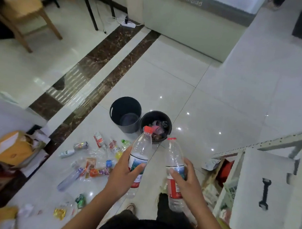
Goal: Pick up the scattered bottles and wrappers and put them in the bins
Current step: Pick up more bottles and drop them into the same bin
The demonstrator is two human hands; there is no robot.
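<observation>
Left hand (124, 170) is clamped around a clear bottle (141, 149) with a red cap, held upright and tilted slightly. Right hand (183, 178) is clamped on a second clear bottle (174, 157), also red-capped, red label low on it. Both bottles are held above the floor (211, 101), apart from each other, caps pointing toward the bins.

Two dark bins stand side by side on the floor, touching or nearly so. The left bin (114, 109) holds nothing I can make out. The right bin (146, 117) already has wrappers and crushed trash inside.

Scattered litter (96, 158) lies on the floor left of the hands: small bottles, a can, colourful wrappers, a long clear bottle (69, 179). A gold wrapper (59, 213) and a green can (80, 201) lie nearer the bottom edge.

A white foam box (266, 195) sits at right. A wooden chair (24, 12) is top left.
</observation>
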